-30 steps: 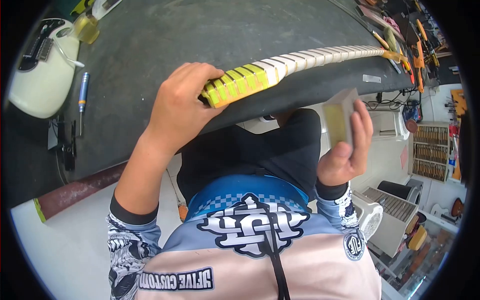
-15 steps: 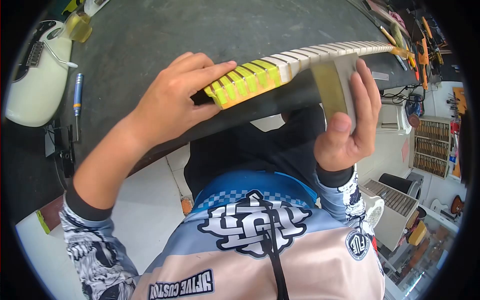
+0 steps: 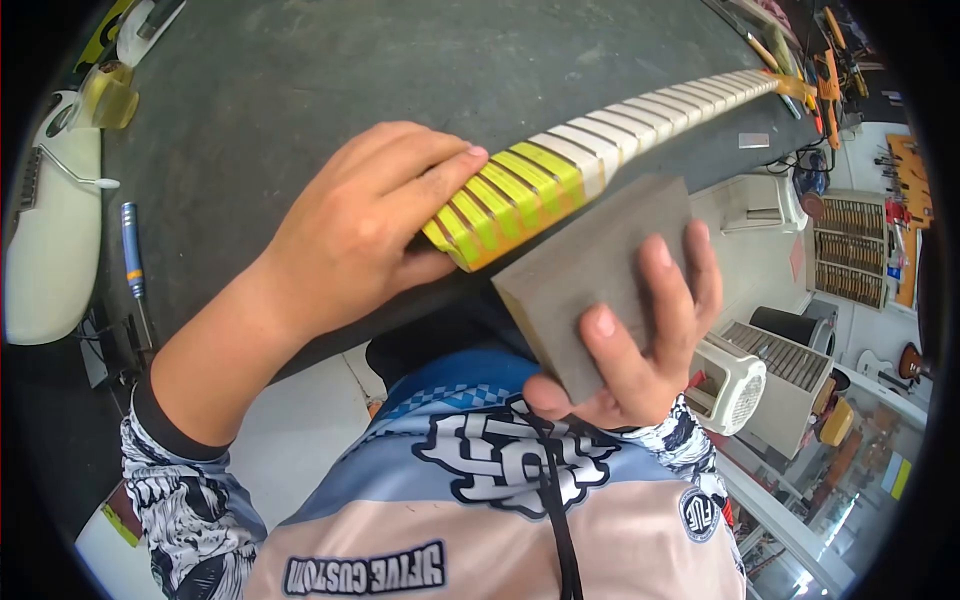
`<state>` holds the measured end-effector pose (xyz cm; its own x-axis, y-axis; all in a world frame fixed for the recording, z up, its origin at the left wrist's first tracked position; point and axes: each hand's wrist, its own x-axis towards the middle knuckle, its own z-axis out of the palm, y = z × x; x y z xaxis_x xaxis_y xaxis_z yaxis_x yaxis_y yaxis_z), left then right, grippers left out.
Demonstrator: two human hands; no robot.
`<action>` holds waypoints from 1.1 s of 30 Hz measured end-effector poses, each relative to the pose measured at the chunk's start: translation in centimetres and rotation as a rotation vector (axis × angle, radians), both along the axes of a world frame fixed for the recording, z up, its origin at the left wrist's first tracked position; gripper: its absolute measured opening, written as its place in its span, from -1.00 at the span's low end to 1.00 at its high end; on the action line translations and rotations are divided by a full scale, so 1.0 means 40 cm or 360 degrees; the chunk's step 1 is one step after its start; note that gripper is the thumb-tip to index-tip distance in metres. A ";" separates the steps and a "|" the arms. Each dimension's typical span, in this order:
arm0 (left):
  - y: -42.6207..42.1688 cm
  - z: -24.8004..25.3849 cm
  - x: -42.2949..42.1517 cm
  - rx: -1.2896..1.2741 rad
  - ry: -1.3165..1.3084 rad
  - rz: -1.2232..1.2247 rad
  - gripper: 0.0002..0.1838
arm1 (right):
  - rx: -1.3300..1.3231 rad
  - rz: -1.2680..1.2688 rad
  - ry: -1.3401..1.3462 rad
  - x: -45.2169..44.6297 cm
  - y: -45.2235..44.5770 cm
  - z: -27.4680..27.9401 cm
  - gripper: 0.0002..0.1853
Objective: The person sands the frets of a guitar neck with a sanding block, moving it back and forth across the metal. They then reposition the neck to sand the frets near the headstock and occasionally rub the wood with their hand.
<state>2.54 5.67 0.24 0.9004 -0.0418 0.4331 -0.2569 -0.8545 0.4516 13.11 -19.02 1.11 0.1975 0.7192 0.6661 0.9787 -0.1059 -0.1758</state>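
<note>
A guitar neck (image 3: 615, 135) lies slantwise over the dark bench, its fretboard covered with white tape and, at the near-left end, yellow-green tape between the frets. My left hand (image 3: 370, 215) grips that yellow-green end, thumb below and fingers on top. In my right hand (image 3: 650, 340) is a grey rectangular block (image 3: 600, 285), tilted, with its broad face showing and my fingertips on it. The block is just below the neck, close to its edge; whether they touch I cannot tell.
On the dark bench (image 3: 300, 70), a white guitar body (image 3: 60, 235), a blue screwdriver (image 3: 133, 255) and a yellowish container (image 3: 108, 95) stand at the left. Assorted tools (image 3: 830, 80) and a small metal plate (image 3: 753, 141) are at the right.
The block in my right hand has moved left and down from the neck and turned its broad grey face into view. The taped end of the neck sits lower, with my left hand still on it.
</note>
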 end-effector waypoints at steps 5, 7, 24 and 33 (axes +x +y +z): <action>0.000 -0.009 -0.003 -0.0038 0.0025 0.0009 -0.29 | -0.0127 0.0136 -0.0093 0.020 0.064 0.012 -0.31; 0.002 -0.009 -0.002 -0.0027 0.0017 0.0006 -0.30 | -0.0146 0.0184 -0.0107 0.025 0.086 0.021 -0.36; -0.012 0.020 0.016 0.0095 0.0356 0.0065 -0.24 | 0.0310 -0.0042 -0.0093 -0.042 -0.014 -0.114 -0.48; -0.017 0.015 0.017 0.0044 0.0358 0.0056 -0.31 | 0.0089 -0.0006 -0.0074 -0.017 0.047 -0.061 -0.47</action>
